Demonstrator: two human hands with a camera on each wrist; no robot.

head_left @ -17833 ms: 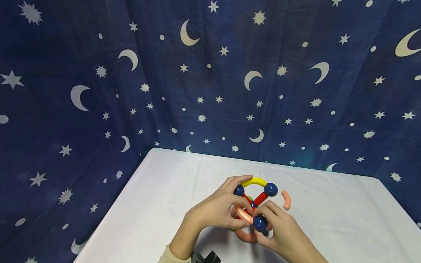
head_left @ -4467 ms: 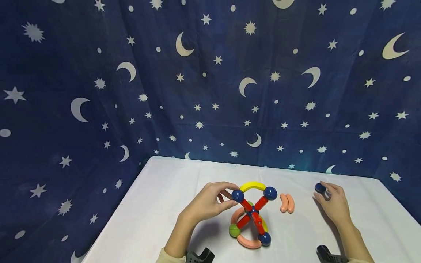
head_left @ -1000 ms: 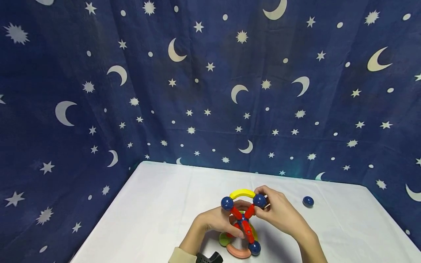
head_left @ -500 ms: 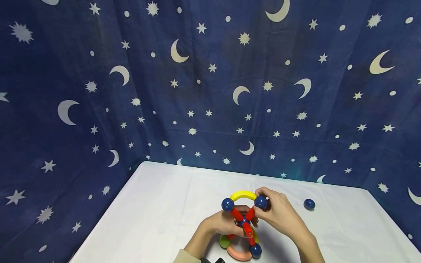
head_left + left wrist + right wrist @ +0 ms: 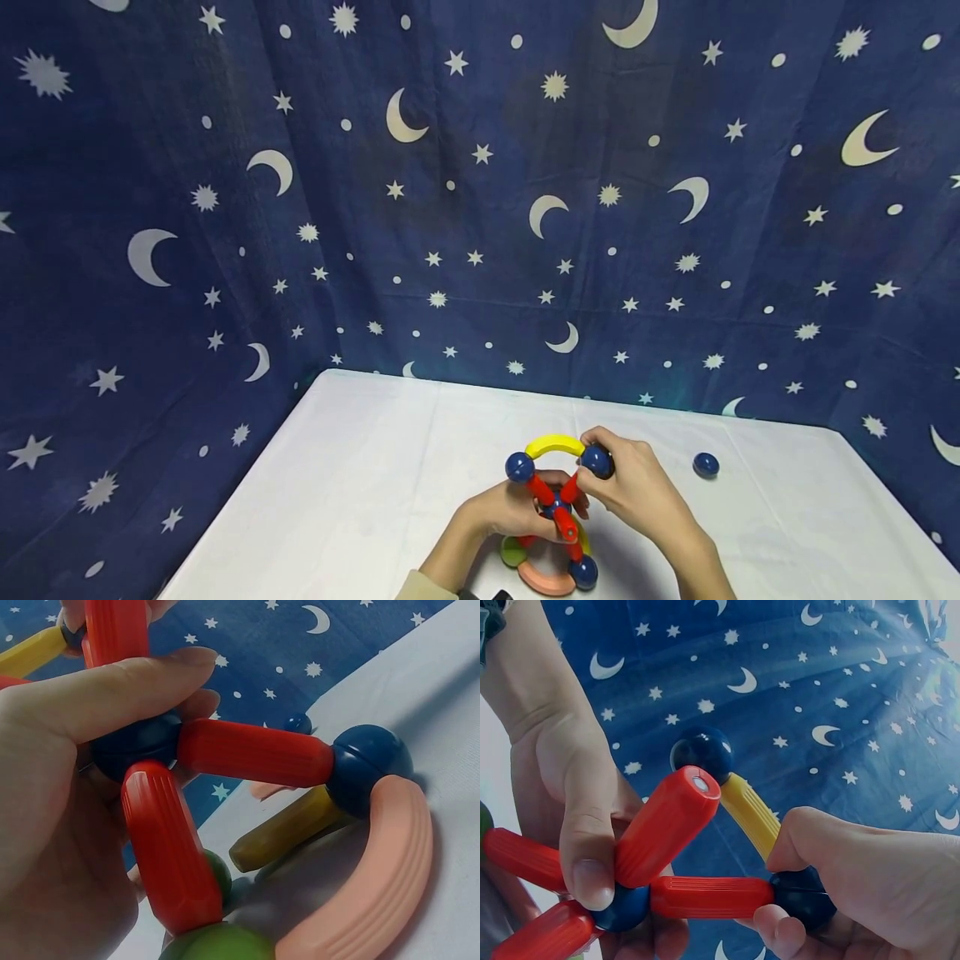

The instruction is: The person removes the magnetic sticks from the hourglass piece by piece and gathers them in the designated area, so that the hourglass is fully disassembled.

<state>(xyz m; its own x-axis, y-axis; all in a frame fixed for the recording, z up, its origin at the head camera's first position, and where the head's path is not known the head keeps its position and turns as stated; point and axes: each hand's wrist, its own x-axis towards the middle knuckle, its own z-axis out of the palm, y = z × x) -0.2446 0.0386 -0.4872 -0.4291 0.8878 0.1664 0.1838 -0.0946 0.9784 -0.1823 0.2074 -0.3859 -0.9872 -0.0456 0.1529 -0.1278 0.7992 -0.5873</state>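
Observation:
A magnetic rod-and-ball structure stands on the table. My left hand (image 5: pixel 510 510) grips its central blue ball (image 5: pixel 622 909), with the thumb on the near side. Red rods (image 5: pixel 255 752) fan out from that ball; one red rod (image 5: pixel 667 825) points outward with a bare metal end. At the upper right, my right hand (image 5: pixel 637 483) pinches another blue ball (image 5: pixel 802 896) between thumb and fingers. A yellow curved rod (image 5: pixel 555 442) arches from it to the upper left blue ball (image 5: pixel 520 467). Below are a green ball (image 5: pixel 512 551), a salmon curved rod (image 5: pixel 546 580) and a blue ball (image 5: pixel 583 572).
A loose blue ball (image 5: pixel 706 465) lies on the white table (image 5: pixel 360 483), right of my right hand. Behind the table hangs a dark blue curtain (image 5: pixel 480 208) with moons and stars.
My right hand has left the loose ball on the table and come to the upper right ball. My left hand has moved from the upper left ball to the centre. The last half second shows little motion.

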